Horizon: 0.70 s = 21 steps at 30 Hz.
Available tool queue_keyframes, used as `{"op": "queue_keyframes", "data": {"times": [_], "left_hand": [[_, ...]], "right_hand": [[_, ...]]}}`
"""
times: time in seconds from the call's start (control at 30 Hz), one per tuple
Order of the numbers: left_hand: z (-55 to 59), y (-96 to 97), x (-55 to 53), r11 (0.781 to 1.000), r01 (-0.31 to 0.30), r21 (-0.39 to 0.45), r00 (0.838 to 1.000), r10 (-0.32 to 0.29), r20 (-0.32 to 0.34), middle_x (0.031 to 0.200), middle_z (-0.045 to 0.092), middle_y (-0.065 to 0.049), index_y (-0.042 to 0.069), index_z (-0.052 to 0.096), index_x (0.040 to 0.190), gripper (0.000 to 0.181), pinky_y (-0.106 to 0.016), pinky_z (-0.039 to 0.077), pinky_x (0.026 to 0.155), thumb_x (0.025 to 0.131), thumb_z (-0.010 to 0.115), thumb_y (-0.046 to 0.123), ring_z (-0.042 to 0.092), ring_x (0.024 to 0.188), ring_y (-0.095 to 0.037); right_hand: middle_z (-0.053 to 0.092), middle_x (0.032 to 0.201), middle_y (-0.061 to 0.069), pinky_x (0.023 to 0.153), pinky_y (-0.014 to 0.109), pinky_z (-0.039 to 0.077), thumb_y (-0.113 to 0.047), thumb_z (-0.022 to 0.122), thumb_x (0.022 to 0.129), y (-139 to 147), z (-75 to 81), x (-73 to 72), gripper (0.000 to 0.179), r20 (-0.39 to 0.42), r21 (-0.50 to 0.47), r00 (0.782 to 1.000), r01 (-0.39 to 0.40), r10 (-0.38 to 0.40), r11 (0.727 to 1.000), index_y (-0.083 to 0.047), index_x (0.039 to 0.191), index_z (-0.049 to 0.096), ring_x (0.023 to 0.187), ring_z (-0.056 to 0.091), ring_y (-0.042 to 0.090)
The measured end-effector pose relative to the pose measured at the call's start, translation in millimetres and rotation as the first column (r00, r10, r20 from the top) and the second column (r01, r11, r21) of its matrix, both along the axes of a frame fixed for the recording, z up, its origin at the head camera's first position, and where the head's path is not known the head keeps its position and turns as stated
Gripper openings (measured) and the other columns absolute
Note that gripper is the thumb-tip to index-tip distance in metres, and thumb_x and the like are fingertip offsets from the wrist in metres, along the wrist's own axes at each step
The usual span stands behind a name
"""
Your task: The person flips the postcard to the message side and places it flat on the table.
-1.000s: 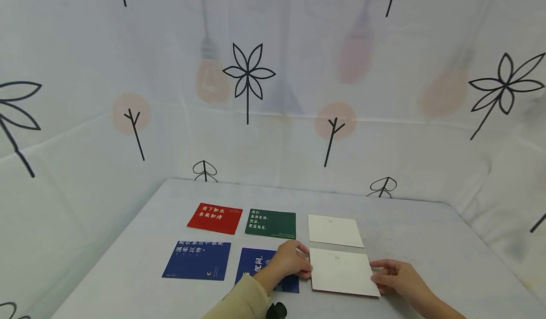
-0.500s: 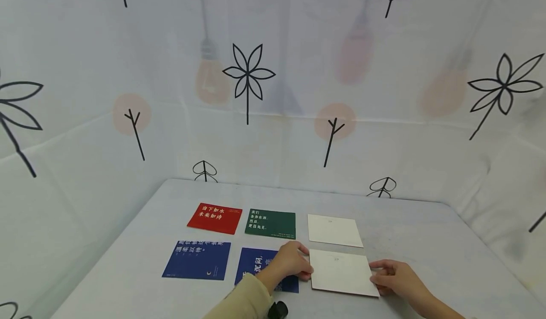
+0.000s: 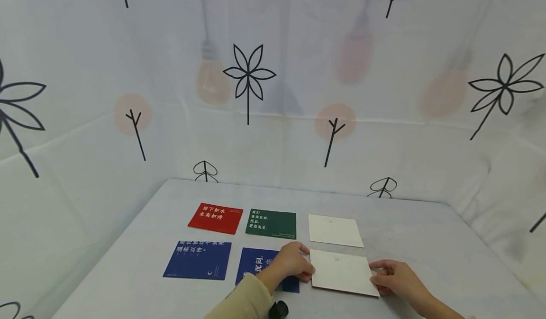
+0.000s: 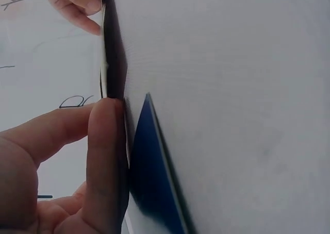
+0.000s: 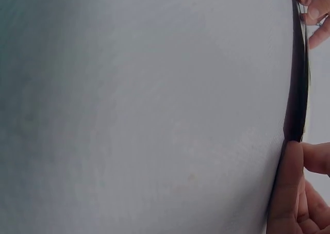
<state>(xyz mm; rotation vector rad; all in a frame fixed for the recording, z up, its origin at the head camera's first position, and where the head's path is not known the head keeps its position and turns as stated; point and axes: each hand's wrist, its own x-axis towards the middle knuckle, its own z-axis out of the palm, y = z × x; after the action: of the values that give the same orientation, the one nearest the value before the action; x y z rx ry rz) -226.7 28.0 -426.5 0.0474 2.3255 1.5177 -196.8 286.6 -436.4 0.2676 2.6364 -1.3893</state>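
Observation:
A white postcard (image 3: 343,272) with a small faint mark is held by both hands at the near right of the group. My left hand (image 3: 292,262) pinches its left edge, with the forearm crossing over a blue postcard (image 3: 245,264) that is partly hidden. On the opposite edge, my right hand (image 3: 398,278) grips with thumb and fingers. The left wrist view shows the held card's dark underside (image 4: 116,53) just above the table, near a blue card's corner (image 4: 149,156). In the right wrist view, a thumb (image 5: 289,187) lies along the card's edge.
Behind the held card lies another white postcard (image 3: 334,230). To the left are a green postcard (image 3: 277,222), a red one (image 3: 217,222) and a further blue one (image 3: 197,262). The table (image 3: 405,224) has a white cover, with a patterned cloth (image 3: 277,143) hanging behind.

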Motion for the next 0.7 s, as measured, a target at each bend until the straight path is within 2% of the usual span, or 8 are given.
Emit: {"op": "queue_keyframes", "data": {"times": [0.17, 0.4, 0.53, 0.7], "left_hand": [[2.6, -1.1, 0.0, 0.999, 0.012, -0.030, 1.000, -0.012, 0.015, 0.060, 0.061, -0.007, 0.003, 0.059, 0.098, 0.030, -0.023, 0.052, 0.050, 0.073, 0.073, -0.004, 0.060, 0.049, -0.013], [4.8, -2.1, 0.6, 0.999, 0.016, -0.031, 0.999, -0.015, 0.031, 0.060, 0.061, -0.008, 0.003, 0.059, 0.100, 0.031, -0.023, 0.052, 0.051, 0.074, 0.073, -0.003, 0.061, 0.050, -0.013], [6.8, -4.4, 0.3, 1.000, 0.016, -0.023, 1.000, -0.015, 0.017, 0.061, 0.062, -0.008, 0.003, 0.059, 0.102, 0.032, -0.025, 0.053, 0.051, 0.074, 0.074, -0.002, 0.062, 0.051, -0.015], [8.4, -9.6, -3.5, 0.999, 0.034, 0.022, 0.999, -0.034, -0.020, 0.068, 0.061, -0.007, 0.003, 0.060, 0.104, 0.033, -0.028, 0.054, 0.054, 0.075, 0.074, 0.000, 0.064, 0.056, -0.017]], "right_hand": [[0.057, 0.066, 0.002, 0.057, 0.032, 0.053, -0.002, 0.074, 0.073, -0.1, 1.6, 1.7, 0.037, -0.016, 0.009, 1.000, -0.022, 0.022, 1.000, 0.012, 0.105, 0.060, 0.060, 0.057, 0.017], [0.057, 0.066, 0.003, 0.058, 0.032, 0.054, -0.004, 0.075, 0.073, -2.3, 2.3, 0.9, 0.037, -0.004, 0.030, 1.000, 0.011, -0.011, 0.999, 0.010, 0.104, 0.061, 0.060, 0.059, 0.017], [0.057, 0.067, 0.003, 0.058, 0.031, 0.052, -0.009, 0.075, 0.074, -1.7, 2.1, -0.6, 0.038, 0.004, 0.054, 1.000, 0.030, -0.030, 0.998, 0.009, 0.105, 0.062, 0.061, 0.061, 0.017], [0.056, 0.068, 0.003, 0.056, 0.030, 0.045, -0.016, 0.074, 0.076, -1.0, 5.0, -5.1, 0.041, -0.010, 0.100, 1.000, 0.007, -0.006, 0.995, 0.006, 0.108, 0.062, 0.060, 0.055, 0.017]]}}
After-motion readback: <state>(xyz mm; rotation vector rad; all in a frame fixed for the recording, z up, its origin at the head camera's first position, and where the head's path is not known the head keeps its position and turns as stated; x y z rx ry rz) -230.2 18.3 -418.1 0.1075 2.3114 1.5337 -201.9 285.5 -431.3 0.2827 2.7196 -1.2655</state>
